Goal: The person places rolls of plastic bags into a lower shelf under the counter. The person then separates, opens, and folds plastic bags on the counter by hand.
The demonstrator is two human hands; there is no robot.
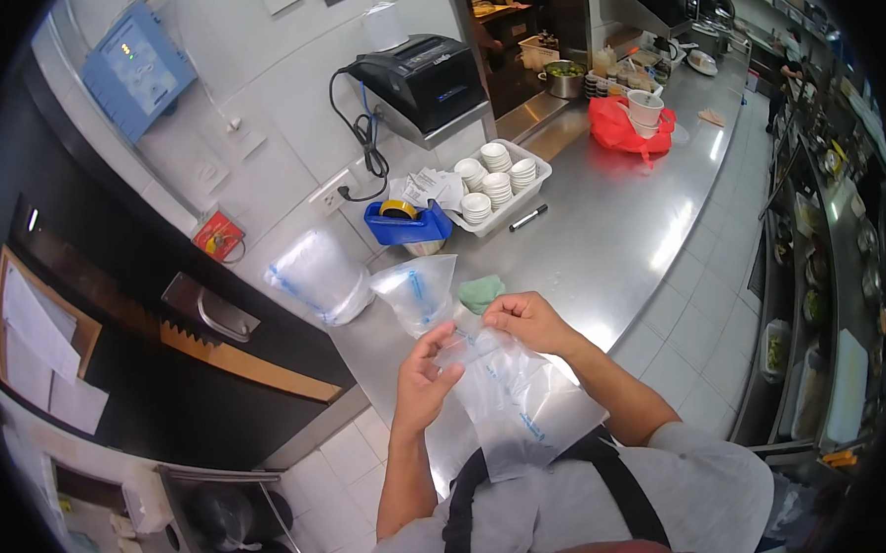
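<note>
A clear plastic bag with blue print (528, 411) hangs in front of my grey shirt, over the counter's near edge. My right hand (536, 322) is closed in a pinch on its upper edge. My left hand (426, 381) is at the bag's upper left side, thumb and fingers apart, fingertips close to the film; whether they touch it I cannot tell. Just beyond, another clear bag (416, 290) lies on the counter beside a crumpled green cloth (480, 294). Farther left is a stack of clear bags (319, 272).
Along the wall of the steel counter (599, 230) are a blue tape dispenser (408, 224), a white tray (519, 206) of small stacked cups, and a black marker (528, 217). A red bag (615, 131) with white tubs stands farther back. A black printer (420, 80) sits above.
</note>
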